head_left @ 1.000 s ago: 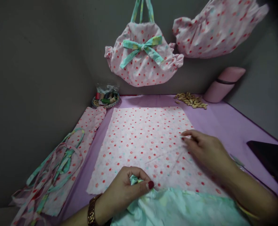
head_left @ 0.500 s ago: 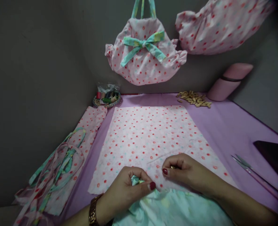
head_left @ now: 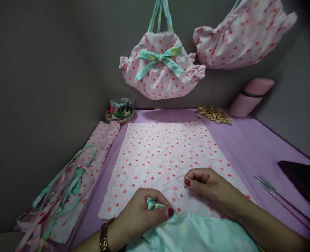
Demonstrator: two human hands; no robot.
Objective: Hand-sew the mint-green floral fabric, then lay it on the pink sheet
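Note:
My left hand (head_left: 143, 213), a watch on its wrist, pinches the gathered edge of a mint-green fabric (head_left: 197, 232) with pale yellow patches. Some of that fabric bunches up inside its curled fingers. To the right and slightly higher, my right hand (head_left: 206, 183) is closed, thumb against fingertips. What it pinches is too small to make out. Beneath both hands lies a flat pink cloth (head_left: 160, 150) with red dots and small flowers.
Pink dotted strips and green ties (head_left: 76, 178) lie left. A thread basket (head_left: 120, 113), peanuts (head_left: 214, 114) and a pink bottle (head_left: 251, 98) stand along the back. Scissors (head_left: 283, 201) and a dark flat object (head_left: 302, 178) lie right. Two bags hang above, one with a bow (head_left: 160, 57).
My right hand has shifted slightly right and up, away from the left hand. The left hand keeps its pinch on the fabric. The camera view has tilted a little upward.

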